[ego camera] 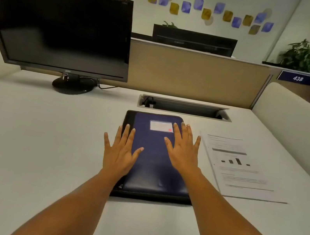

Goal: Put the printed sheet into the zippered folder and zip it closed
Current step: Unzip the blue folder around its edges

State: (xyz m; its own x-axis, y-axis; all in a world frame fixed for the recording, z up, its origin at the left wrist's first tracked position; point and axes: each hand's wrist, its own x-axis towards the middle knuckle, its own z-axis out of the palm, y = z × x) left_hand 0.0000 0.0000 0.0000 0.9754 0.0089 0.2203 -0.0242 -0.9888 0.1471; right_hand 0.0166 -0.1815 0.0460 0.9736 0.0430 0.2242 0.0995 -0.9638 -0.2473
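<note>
Both hands, left (119, 152) and right (183, 152), lie flat with fingers spread wide on the closed folder (151, 170); the sheet (243, 173) waits beside it on the counter (43, 139). Unzipping likely comes first.

Navy zippered folder (153, 158) with black trim, white printed sheet (244, 169), black monitor (62, 28)

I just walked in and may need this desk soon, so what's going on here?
A person is at the desk with both hands spread, fingers straight, over a blue zippered folder that lies flat and looks closed. The left hand is at the folder's left edge and the right hand is on its cover. Neither hand grips anything. The printed sheet lies on the desk just right of the folder, not yet inside it. A dark monitor stands at the back left.
</note>
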